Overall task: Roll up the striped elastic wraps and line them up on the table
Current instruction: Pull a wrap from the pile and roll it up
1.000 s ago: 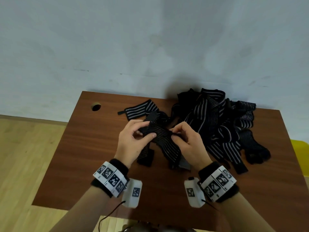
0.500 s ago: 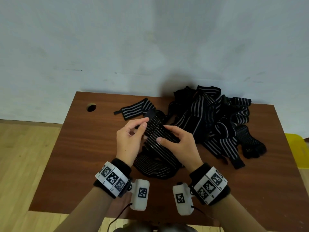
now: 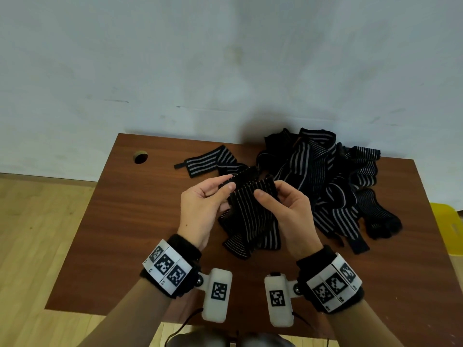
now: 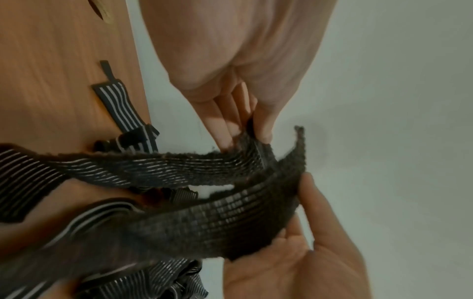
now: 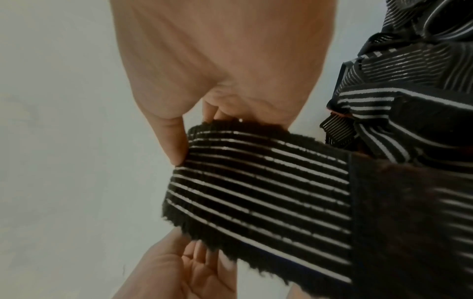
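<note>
A brown wooden desk [image 3: 130,236] stands against a pale wall [image 3: 175,58], with a round cable hole [image 3: 140,157] near its far left corner. On the far right of the desk lies a tangled heap of striped elastic wraps [image 3: 333,181], black with pale stripes, none of them rolled. One loose wrap [image 3: 208,162] lies flat at the far middle, just left of the heap, its narrow tab pointing left.

Above the middle of the desk, both hands hold up another striped wrap [image 3: 250,209]; its lower length hangs down and folds onto the desk between the wrists. The left hand [image 3: 200,211] pinches the wrap's upper end between thumb and fingers [image 4: 222,129], curled onto the cloth. The right hand [image 3: 290,216] grips the same end just beside it, thumb [image 5: 171,139] on the striped face and the other fingers behind. The two hands sit close together, nearly touching. Each wrist wears a black band with square printed markers and a small white camera unit.
</note>
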Available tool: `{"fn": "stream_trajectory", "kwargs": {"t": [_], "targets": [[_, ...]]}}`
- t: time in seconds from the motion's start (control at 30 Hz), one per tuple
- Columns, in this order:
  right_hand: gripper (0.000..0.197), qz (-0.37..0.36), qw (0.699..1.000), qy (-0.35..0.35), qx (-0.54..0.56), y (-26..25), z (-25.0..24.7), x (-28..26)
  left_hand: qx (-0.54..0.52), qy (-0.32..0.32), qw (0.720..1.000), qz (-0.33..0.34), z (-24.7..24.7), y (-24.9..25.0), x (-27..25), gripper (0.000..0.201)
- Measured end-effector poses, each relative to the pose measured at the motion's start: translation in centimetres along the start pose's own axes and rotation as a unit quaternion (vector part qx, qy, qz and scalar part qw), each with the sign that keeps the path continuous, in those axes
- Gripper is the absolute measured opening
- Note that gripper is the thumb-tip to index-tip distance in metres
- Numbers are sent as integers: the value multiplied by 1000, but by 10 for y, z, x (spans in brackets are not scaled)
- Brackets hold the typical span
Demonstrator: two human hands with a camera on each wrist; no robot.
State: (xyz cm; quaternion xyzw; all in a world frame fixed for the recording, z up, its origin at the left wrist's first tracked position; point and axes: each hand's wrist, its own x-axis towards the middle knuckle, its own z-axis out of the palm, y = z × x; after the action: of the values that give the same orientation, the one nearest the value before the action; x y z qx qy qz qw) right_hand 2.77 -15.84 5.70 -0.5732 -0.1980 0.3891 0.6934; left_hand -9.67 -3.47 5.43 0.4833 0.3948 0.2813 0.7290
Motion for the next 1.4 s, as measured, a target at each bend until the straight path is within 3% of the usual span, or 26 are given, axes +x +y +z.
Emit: {"fn": "stream_trajectory", "kwargs": {"t": [0.27, 0.6, 1.1, 1.27, 1.4], "targets": [[25, -12, 999, 27, -17, -3, 6, -4, 32, -83, 996, 5, 8, 12, -15, 28], [15, -36, 996, 52, -64, -2, 0, -12, 62, -113, 992, 20, 2, 13, -18, 28], [14, -7, 993, 86, -75, 5, -1, -10, 52, -154, 987, -20, 0, 13, -17, 29], [11, -38, 990, 72, -118, 7, -3, -9, 133, -123, 983, 38, 2, 7, -15, 20], [15, -96, 964, 105, -225, 12, -4, -9, 173, -127, 975, 61, -2, 5, -9, 22]]}}
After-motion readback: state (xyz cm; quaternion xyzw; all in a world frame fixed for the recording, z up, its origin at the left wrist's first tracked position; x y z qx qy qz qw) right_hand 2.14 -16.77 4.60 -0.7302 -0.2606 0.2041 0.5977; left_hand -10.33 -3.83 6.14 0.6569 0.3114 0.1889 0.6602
